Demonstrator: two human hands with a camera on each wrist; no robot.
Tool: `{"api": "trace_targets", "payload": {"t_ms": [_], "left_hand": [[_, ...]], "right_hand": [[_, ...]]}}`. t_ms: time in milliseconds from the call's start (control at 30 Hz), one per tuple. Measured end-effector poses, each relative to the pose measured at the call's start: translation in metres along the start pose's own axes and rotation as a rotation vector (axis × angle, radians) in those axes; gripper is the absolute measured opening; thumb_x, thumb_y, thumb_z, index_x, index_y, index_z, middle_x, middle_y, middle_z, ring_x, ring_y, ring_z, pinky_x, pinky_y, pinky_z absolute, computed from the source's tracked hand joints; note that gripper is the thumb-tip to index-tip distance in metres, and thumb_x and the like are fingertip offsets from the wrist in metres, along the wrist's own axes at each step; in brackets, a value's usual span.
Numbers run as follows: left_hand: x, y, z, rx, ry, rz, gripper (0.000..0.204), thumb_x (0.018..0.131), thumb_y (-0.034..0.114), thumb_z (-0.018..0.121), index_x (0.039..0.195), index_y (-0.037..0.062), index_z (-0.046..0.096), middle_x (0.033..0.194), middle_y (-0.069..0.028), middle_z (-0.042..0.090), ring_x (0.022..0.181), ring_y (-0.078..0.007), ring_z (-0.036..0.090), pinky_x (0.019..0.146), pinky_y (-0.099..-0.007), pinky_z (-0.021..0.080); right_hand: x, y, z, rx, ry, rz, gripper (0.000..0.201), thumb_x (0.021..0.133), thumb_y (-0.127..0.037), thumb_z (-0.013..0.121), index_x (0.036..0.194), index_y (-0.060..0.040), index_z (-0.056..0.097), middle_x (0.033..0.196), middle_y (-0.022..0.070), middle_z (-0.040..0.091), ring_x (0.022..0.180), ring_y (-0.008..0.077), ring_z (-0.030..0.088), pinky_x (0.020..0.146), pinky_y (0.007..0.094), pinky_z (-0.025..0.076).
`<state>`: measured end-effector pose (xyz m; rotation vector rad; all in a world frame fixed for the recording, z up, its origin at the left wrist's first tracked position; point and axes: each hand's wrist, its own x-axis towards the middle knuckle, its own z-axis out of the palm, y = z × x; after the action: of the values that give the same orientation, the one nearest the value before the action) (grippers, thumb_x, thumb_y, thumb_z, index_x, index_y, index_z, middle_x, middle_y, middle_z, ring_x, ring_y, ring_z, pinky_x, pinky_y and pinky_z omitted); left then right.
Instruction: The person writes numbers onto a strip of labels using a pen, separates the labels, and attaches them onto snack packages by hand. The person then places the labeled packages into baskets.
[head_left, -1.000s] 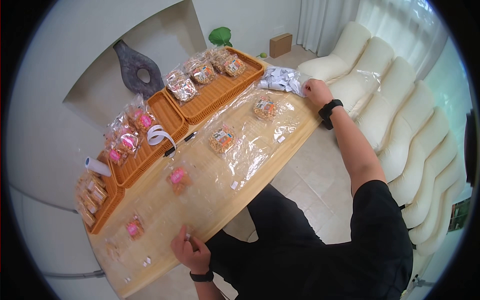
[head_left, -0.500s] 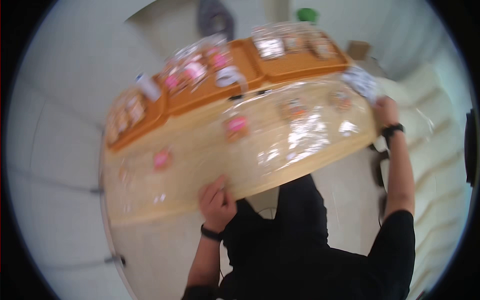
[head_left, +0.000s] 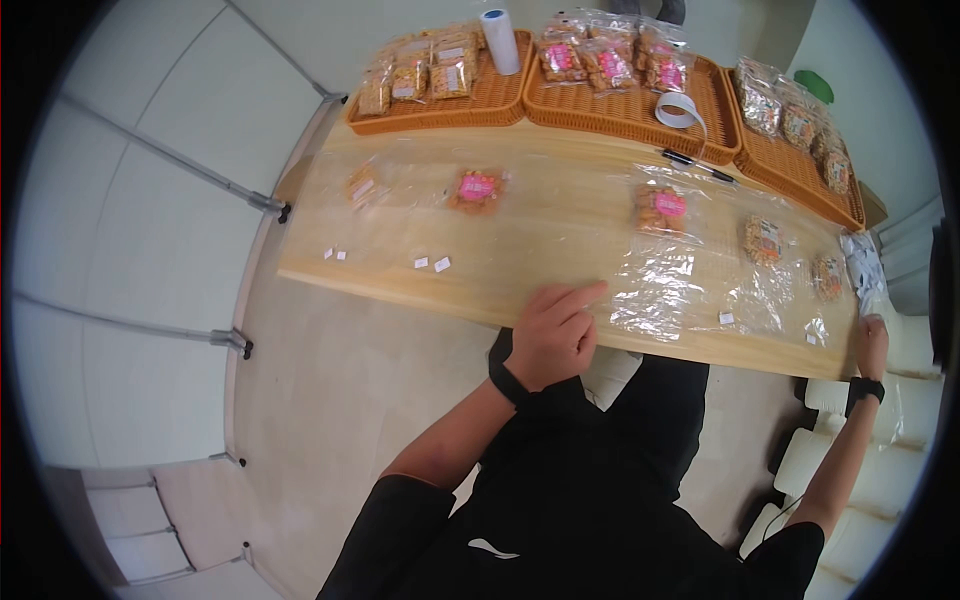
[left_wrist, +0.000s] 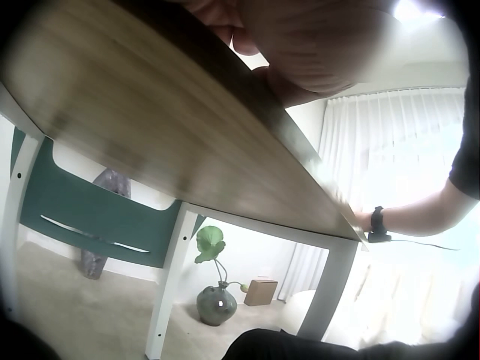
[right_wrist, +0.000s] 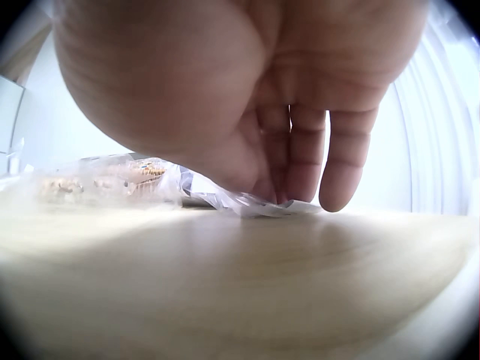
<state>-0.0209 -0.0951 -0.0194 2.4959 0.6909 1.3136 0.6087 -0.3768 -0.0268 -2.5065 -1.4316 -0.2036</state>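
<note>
At the table's front edge my left hand (head_left: 555,335) has its index finger stretched out to the right and its other fingers bent. No object shows in it. Far to the right, my right hand (head_left: 872,345) is at a clear plastic bag of white paper slips (head_left: 862,265). In the right wrist view its thumb and fingertips pinch the crinkled clear plastic bag (right_wrist: 232,199) close over the tabletop. Several clear packs of snacks lie in a row, among them a pink-labelled pack (head_left: 662,210) and an orange-labelled pack (head_left: 763,240). Small white labels (head_left: 442,264) lie before some.
Behind the row stand wicker trays (head_left: 632,128) of bagged snacks. One holds a white roll (head_left: 500,45), another a ring of white tape (head_left: 678,110). Black pens (head_left: 700,165) lie before them. White cushioned chairs (head_left: 800,465) are at the right, white panels (head_left: 130,250) at the left.
The head view has swung left, so the table now sits level and the left end shows. My left hand's index finger now extends; my right hand remains by the bag of slips.
</note>
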Motion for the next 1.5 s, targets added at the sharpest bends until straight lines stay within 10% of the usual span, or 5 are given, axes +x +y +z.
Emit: {"api": "trace_targets", "payload": {"t_ms": [700, 867, 1033, 1233, 1500], "left_hand": [[-0.008, 0.000, -0.030, -0.143, 0.059, -0.059, 0.015, 0.074, -0.004, 0.064, 0.067, 0.0023, 0.052, 0.120, -0.0121, 0.068, 0.093, -0.0300, 0.062, 0.083, -0.0402, 0.051], [-0.024, -0.044, -0.076, 0.088, 0.207, -0.225, 0.019, 0.075, -0.005, 0.064, 0.066, 0.0005, 0.048, 0.118, -0.0142, 0.069, 0.095, -0.0371, 0.061, 0.085, -0.0447, 0.050], [-0.025, -0.085, -0.123, 0.295, 0.148, -0.267, 0.009, 0.077, -0.008, 0.063, 0.083, -0.0020, 0.061, 0.114, -0.0133, 0.070, 0.096, -0.0370, 0.061, 0.085, -0.0429, 0.050], [-0.020, -0.111, -0.121, 0.102, 0.076, -0.294, 0.007, 0.077, -0.006, 0.064, 0.082, -0.0010, 0.063, 0.109, -0.0103, 0.071, 0.095, -0.0358, 0.060, 0.082, -0.0425, 0.050], [-0.025, -0.122, -0.115, 0.119, 0.041, -0.306, 0.010, 0.075, 0.000, 0.066, 0.084, 0.0006, 0.069, 0.099, -0.0092, 0.072, 0.095, -0.0329, 0.062, 0.086, -0.0426, 0.050]], "right_hand": [[-0.031, 0.011, -0.020, -0.112, 0.218, 0.245, 0.029, 0.102, -0.021, 0.055, 0.116, 0.0008, 0.067, 0.112, 0.0194, 0.070, 0.106, 0.0338, 0.067, 0.093, 0.0386, 0.050], [-0.023, -0.106, -0.050, 0.147, 0.320, 0.230, 0.029, 0.102, -0.024, 0.058, 0.111, 0.0022, 0.066, 0.102, 0.0136, 0.071, 0.096, 0.0218, 0.067, 0.088, 0.0330, 0.051], [-0.001, -0.325, -0.070, 0.556, -0.159, -0.050, 0.006, 0.094, -0.002, 0.059, 0.099, 0.0003, 0.061, 0.090, 0.0054, 0.060, 0.086, 0.0117, 0.056, 0.080, 0.0253, 0.046], [0.004, -0.556, -0.044, 0.662, -0.418, -0.612, 0.015, 0.080, -0.001, 0.070, 0.095, 0.0017, 0.066, 0.091, 0.0143, 0.064, 0.088, 0.0308, 0.064, 0.079, 0.0373, 0.051], [0.013, -0.686, 0.039, 0.702, -0.262, -0.917, 0.019, 0.080, -0.003, 0.070, 0.099, 0.0005, 0.066, 0.096, 0.0166, 0.061, 0.090, 0.0384, 0.062, 0.080, 0.0414, 0.052]]}}
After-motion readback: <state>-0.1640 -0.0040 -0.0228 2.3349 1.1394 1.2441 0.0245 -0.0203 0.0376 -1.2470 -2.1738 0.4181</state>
